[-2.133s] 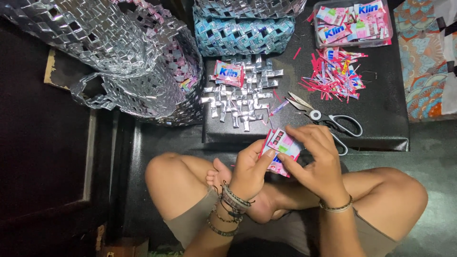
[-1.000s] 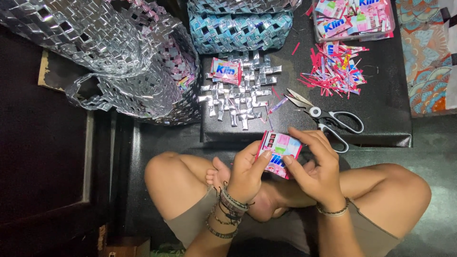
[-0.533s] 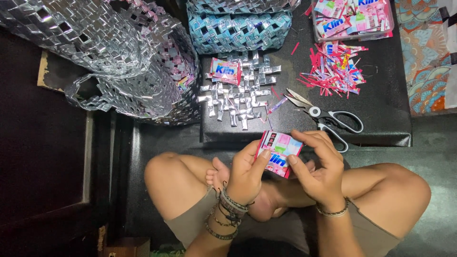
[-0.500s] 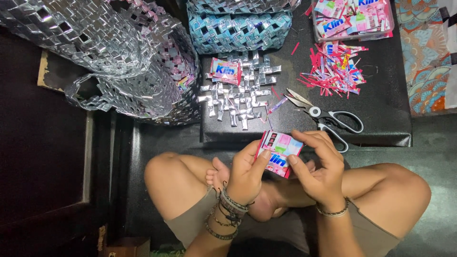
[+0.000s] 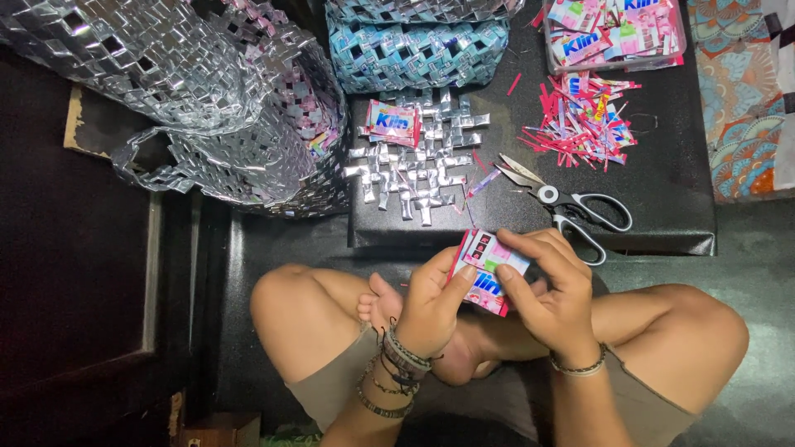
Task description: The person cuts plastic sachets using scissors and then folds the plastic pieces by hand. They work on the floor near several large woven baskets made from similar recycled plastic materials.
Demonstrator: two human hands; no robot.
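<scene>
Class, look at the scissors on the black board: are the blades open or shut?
Open. The scissors lie flat with their two blades spread apart in a narrow V, tips separated, beside the pile of pink strips.

The floor (image 5: 248, 248) was dark and glossy, catching dull reflections, and it ran out to a greyer patch at the lower right. Just above the grip sat a low black board (image 5: 662, 207) serving as a work surface — its front edge was shiny and slightly creased. Far to the left of the grip stood dark wooden furniture (image 5: 74, 331), with a pale strip along one edge. Up and to the right of the grip lay a patterned cloth (image 5: 737, 116) in orange and teal. The light was dim and even, brightest on the board.
</scene>
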